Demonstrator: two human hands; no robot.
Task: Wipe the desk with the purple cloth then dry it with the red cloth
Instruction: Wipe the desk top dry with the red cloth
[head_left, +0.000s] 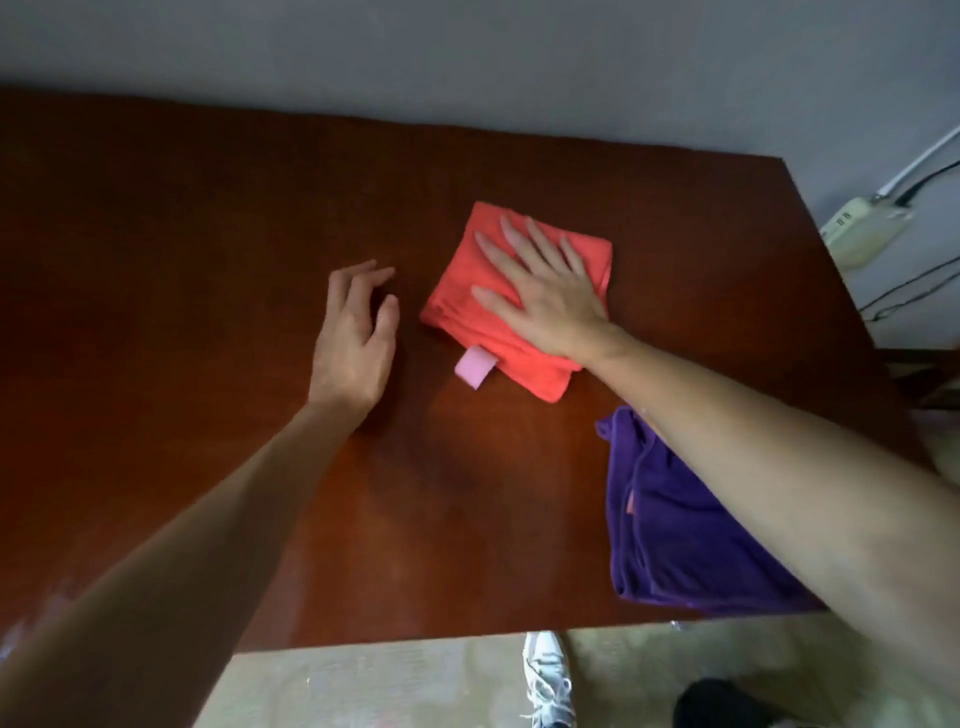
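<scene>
A folded red cloth (467, 291) with a pink tag (474, 368) lies near the middle of the dark wooden desk (182, 234). My right hand (540, 291) lies flat on it, fingers straight and spread, pressing it down. My left hand (356, 338) rests on the bare desk just left of the cloth, fingers loosely bent and holding nothing. A folded purple cloth (670, 535) sits at the desk's front right corner, partly hidden under my right forearm.
The desk's back edge meets a grey wall. A white power strip (862, 228) with cables hangs on the wall beyond the desk's right edge. Below the front edge I see pale floor and a white shoe (545, 680).
</scene>
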